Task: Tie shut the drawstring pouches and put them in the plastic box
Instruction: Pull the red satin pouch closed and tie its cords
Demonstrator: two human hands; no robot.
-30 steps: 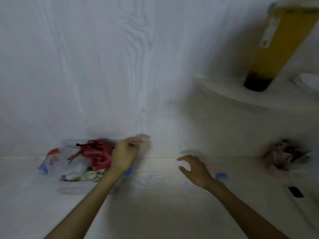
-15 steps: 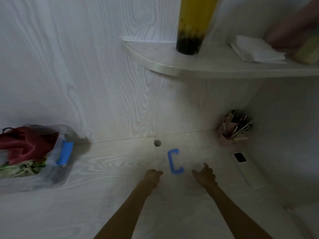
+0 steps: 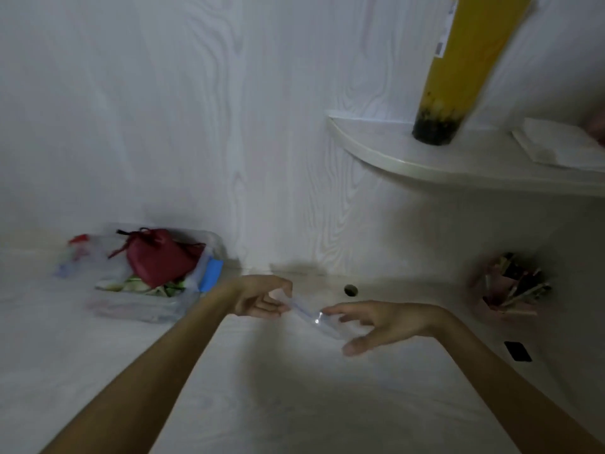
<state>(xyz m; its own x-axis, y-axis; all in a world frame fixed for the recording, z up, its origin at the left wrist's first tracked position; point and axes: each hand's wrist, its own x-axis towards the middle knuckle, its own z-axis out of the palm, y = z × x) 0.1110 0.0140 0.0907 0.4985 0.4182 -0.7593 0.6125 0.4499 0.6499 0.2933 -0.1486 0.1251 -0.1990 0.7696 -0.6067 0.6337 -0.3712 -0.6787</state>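
Holding a clear lid (image 3: 316, 317) between left hand (image 3: 262, 298) and right hand (image 3: 383, 324), mid-worktop (image 3: 294, 404). Red pouch (image 3: 157, 257) in box (image 3: 140, 309) by back edge.

No text can be read. The tall yellow cup (image 3: 471, 60) on the shelf (image 3: 425, 165), at about one o'clock, bears a white label (image 3: 446, 31) near its top, but its print is too blurred to make out.
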